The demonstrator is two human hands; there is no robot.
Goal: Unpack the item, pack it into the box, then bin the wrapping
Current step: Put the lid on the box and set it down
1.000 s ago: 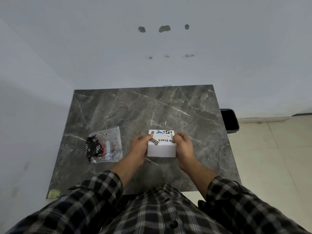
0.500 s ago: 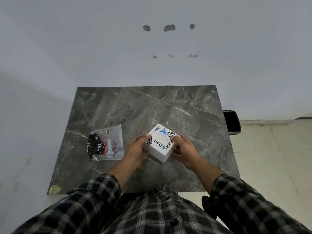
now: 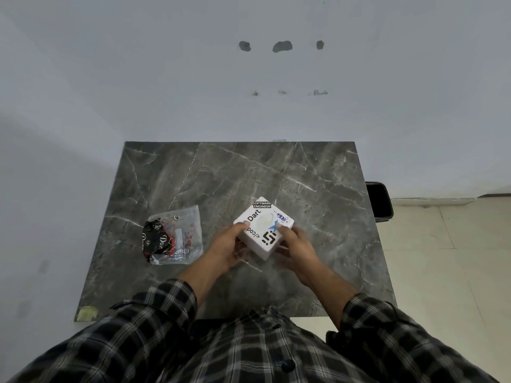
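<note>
A small white box [image 3: 262, 226] with stickers on its lid sits turned corner-on, at the middle of the dark marble table [image 3: 221, 172]. My left hand [image 3: 228, 247] grips its left side and my right hand [image 3: 297, 244] grips its right side. The lid is closed. To the left lies a clear plastic bag [image 3: 174, 236] with a black and red printed item inside, untouched and sealed as far as I can see.
A black bin [image 3: 380, 201] stands on the floor past the table's right edge. White walls close in behind and on the left. A yellowish scrap [image 3: 87, 313] marks the table's near left corner. Tiled floor lies to the right.
Both hands have rotated the white box about a quarter turn, from square-on to corner-on, and shifted it slightly away from me. The plastic bag has not moved.
</note>
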